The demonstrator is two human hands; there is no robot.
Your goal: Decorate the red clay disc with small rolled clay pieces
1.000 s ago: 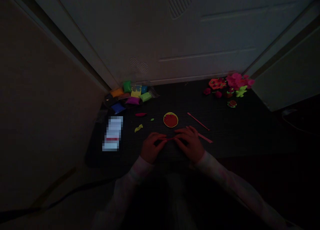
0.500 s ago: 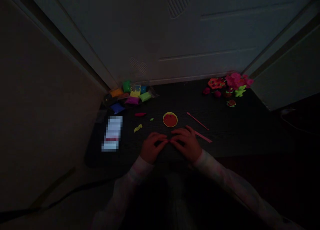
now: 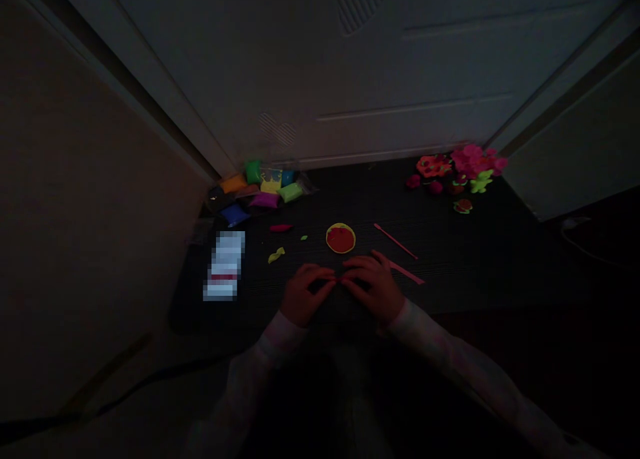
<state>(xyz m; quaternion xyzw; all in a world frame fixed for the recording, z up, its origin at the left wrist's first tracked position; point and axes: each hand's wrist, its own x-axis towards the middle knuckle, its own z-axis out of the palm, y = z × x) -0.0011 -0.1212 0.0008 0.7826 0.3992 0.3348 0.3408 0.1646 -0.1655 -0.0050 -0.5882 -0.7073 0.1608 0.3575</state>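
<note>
My left hand [image 3: 309,294] and my right hand [image 3: 373,286] meet fingertip to fingertip above the dark table's near side. Both are closed in a pinch, thumbs against fingers. Between the tips is a small piece of red clay [image 3: 339,280], mostly hidden and dim. Just beyond them lies a flat red clay disc with a yellow rim [image 3: 341,239]. A pink flat clay tool [image 3: 407,272] sticks out from beside my right hand, and a thin pink stick tool [image 3: 395,241] lies farther off. Left of the disc are a green bit [image 3: 304,238], a red roll [image 3: 281,228] and a yellow strip [image 3: 276,255] of clay.
Several coloured clay packets [image 3: 265,199] are heaped at the table's back left. A blurred-out pale rectangle [image 3: 227,246] lies at the left. Clay figures and pink flowers [image 3: 473,160] stand at the back right, against a white panel [image 3: 360,139].
My hands stay in nearly the same place, fingertips still together. Less of the red clay shows between them. The things on the table have not moved.
</note>
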